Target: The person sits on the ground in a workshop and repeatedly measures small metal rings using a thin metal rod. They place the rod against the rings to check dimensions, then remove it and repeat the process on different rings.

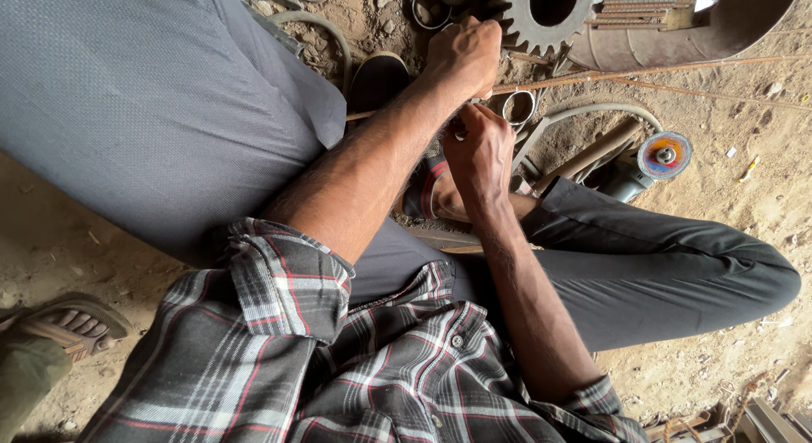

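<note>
Left hand clenches the thin rusty rod; right hand, at its 6 o'clock, grips something hidden; sprocket cut off at 12

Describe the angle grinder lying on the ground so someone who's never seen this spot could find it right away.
Start at the person's bent right leg in dark trousers on the dirt floor. Just beyond the knee, right of the right hand, lies the angle grinder. Unlike the bare grey toothed gear and plain metal rings nearby, it carries a round disc with a colourful orange and blue label.
</note>
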